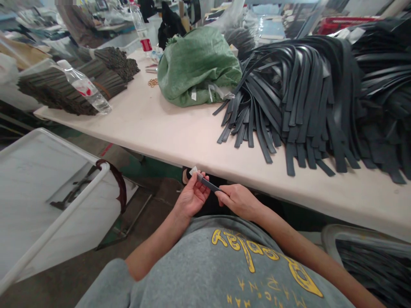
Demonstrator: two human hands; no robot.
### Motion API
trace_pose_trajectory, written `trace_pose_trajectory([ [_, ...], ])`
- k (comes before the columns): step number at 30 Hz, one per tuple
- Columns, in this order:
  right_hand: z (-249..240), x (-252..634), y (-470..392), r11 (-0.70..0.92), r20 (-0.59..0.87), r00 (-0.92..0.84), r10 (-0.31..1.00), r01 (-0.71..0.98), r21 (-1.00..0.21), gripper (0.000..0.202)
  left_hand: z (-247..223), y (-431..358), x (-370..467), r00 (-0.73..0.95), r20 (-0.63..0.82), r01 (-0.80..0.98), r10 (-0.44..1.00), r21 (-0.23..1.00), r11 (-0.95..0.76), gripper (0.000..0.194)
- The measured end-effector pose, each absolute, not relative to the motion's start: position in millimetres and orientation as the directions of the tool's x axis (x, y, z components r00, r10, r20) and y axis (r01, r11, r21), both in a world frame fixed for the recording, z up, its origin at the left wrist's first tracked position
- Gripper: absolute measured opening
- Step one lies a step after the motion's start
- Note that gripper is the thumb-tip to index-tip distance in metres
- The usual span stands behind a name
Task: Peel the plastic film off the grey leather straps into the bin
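Close to my body, just off the table's front edge, a dark strap (209, 184) is held between both hands. My left hand (193, 197) pinches its upper left end, where a small whitish piece (194, 170) sticks out past the fingertips. The fingers of my right hand (236, 199) are wrapped round the strap's other end, thumb on top. A large pile of dark straps (302, 102) lies on the table (180, 137), some ends hanging toward the front edge.
A green sack (199, 66) sits at mid-table. Bundled dark strips (105, 77) and a leaning bottle (85, 87) are at the left; another bottle (141, 32) stands behind. A white bin (41, 205) is at lower left, a container of straps (372, 256) at lower right.
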State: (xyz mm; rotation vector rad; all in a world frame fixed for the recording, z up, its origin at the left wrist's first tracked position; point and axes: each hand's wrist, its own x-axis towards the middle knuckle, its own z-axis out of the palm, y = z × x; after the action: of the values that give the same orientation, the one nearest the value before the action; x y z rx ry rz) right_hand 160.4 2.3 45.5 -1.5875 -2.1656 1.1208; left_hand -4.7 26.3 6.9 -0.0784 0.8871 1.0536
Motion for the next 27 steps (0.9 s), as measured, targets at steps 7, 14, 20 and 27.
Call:
trace_pose_trajectory([
  [7, 55, 162, 7, 0.074, -0.236, -0.369, 0.899, 0.660, -0.747, 0.026, -6, 18, -5, 0.146, -0.714, -0.820, 0.685, 0.300, 0.487, 0.012],
  [14, 60, 165, 9, 0.177, -0.096, -0.297, 0.950, 0.767, -0.617, 0.036, -8, 11, -6, 0.179, -0.739, -0.854, 0.649, 0.211, 0.476, 0.015],
  [20, 47, 145, 24, 0.187, -0.147, -0.327, 0.933, 0.793, -0.579, 0.043, -12, 9, -2, 0.203, -0.729, -0.836, 0.654, 0.219, 0.503, 0.015],
  [27, 63, 154, 23, 0.180, -0.178, -0.340, 0.924, 0.794, -0.581, 0.043, -13, 8, -8, 0.221, -0.711, -0.850, 0.667, 0.195, 0.489, 0.013],
])
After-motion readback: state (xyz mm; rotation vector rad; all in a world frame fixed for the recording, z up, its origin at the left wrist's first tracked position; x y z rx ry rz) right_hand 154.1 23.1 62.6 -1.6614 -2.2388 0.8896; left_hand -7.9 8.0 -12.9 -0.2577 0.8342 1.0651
